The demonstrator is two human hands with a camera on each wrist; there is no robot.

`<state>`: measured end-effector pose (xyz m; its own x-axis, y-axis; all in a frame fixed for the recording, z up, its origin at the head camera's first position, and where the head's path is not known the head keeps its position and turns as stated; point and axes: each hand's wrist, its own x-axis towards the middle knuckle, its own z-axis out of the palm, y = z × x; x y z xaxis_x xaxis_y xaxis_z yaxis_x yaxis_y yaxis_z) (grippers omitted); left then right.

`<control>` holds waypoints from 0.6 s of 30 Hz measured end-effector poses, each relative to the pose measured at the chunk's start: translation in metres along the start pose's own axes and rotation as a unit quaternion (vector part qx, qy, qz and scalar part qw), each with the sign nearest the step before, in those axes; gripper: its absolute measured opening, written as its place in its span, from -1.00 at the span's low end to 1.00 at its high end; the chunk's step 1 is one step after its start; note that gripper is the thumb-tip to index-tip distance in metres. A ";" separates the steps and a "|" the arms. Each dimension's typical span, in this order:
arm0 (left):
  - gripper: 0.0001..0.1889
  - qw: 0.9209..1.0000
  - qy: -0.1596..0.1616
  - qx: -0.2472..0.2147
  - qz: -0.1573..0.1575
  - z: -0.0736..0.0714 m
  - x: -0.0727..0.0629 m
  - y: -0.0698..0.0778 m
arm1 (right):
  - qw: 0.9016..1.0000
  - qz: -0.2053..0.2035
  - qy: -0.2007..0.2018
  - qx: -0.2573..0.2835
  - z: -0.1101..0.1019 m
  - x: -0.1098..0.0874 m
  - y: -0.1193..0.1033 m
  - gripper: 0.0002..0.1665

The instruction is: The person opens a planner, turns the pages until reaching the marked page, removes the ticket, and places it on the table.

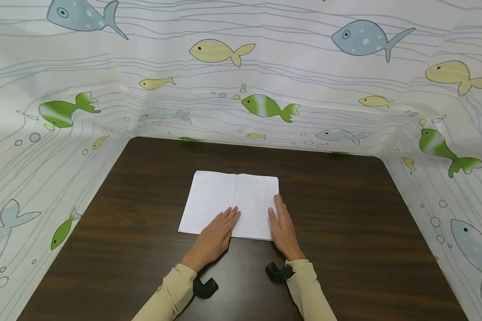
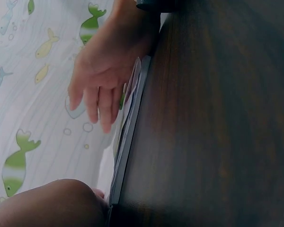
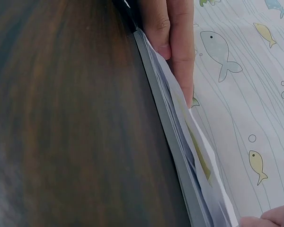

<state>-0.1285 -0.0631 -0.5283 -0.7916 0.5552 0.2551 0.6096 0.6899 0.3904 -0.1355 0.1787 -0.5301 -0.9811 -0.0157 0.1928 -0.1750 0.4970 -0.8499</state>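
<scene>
An open lined notebook (image 1: 214, 196) lies on the dark wooden table, its centre fold running away from me. My left hand (image 1: 216, 234) rests flat on the lower part of the spread, fingertips by the fold. At the right edge of the right page is my right hand (image 1: 284, 229), fingers straight and thumb over the paper. Seen edge-on in the right wrist view, the notebook (image 3: 180, 137) shows slightly raised page edges above its cover, with fingers of the left hand (image 3: 173, 42) on it. The left wrist view shows the right hand (image 2: 106, 71), palm visible, beside the notebook edge.
A dark brown table (image 1: 357, 236) extends around the notebook. White sheeting with fish prints (image 1: 265, 104) stands along its back and both sides. Black bands (image 1: 279, 272) sit on both wrists, below pale yellow sleeves (image 1: 309, 290).
</scene>
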 end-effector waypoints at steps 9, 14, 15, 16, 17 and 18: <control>-0.18 0.992 -0.012 -0.093 -0.087 -0.002 0.002 0.004 | 0.998 0.033 -0.014 -0.045 0.000 -0.003 -0.001 -0.17; 0.23 0.982 -0.023 -0.137 -0.128 -0.005 0.002 0.004 | 0.997 0.009 -0.040 -0.070 -0.001 -0.002 -0.004 -0.17; 0.26 0.981 -0.023 -0.144 -0.130 -0.006 0.002 0.004 | 0.996 0.000 -0.045 -0.074 -0.002 -0.002 -0.004 -0.19; 0.28 0.980 -0.023 -0.148 -0.129 -0.006 0.002 0.004 | 0.996 -0.009 -0.050 -0.077 -0.002 -0.002 -0.004 -0.21; 0.29 0.980 -0.023 -0.150 -0.129 -0.006 0.002 0.004 | 0.995 -0.018 -0.053 -0.079 -0.002 -0.001 -0.004 -0.22; 0.29 0.980 -0.024 -0.151 -0.130 -0.006 0.002 0.004 | 0.995 -0.025 -0.056 -0.081 -0.001 -0.001 -0.004 -0.24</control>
<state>-0.1281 -0.0626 -0.5209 -0.9111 0.4056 0.0731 0.3422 0.6456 0.6827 -0.1341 0.1780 -0.5262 -0.9760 -0.1371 0.1693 -0.2179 0.6262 -0.7486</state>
